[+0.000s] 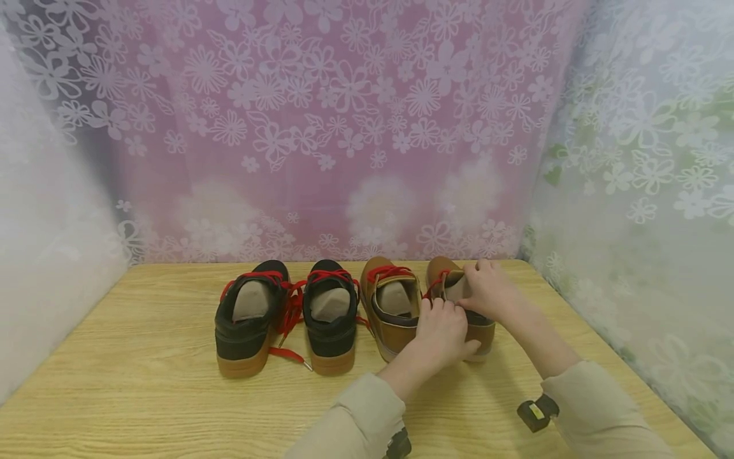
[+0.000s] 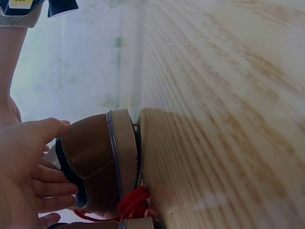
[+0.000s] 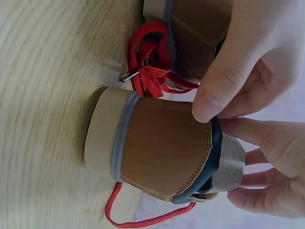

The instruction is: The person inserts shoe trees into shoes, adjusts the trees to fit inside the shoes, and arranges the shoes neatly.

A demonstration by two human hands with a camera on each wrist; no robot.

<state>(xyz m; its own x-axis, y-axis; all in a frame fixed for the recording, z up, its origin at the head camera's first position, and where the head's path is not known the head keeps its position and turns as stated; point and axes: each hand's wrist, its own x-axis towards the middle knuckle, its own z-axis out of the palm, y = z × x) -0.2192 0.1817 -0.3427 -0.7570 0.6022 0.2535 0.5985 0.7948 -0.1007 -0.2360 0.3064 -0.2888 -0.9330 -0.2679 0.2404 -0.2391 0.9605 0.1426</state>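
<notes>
The rightmost brown shoe (image 1: 480, 333), with a dark collar and red lace, stands heel toward me. My left hand (image 1: 440, 333) holds it at the heel; its thumb presses the back of the brown shoe (image 3: 164, 143) near the collar. In the left wrist view, the left fingers (image 2: 52, 188) lie along the collar's other side. My right hand (image 1: 494, 292) reaches over the opening from the right. Thumb and fingers of the right hand (image 3: 281, 164) pinch a grey shoe insert (image 3: 229, 162) rising from the collar. The toe is partly hidden behind the right hand in the head view.
To its left stands the matching brown shoe (image 1: 390, 331), then two black shoes (image 1: 331, 335) with tan soles. Each holds a similar insert. Red laces (image 1: 291, 312) tangle between the black pair, one tip lying on the wooden table (image 1: 143, 382). Flowered curtains (image 1: 344, 127) enclose the table.
</notes>
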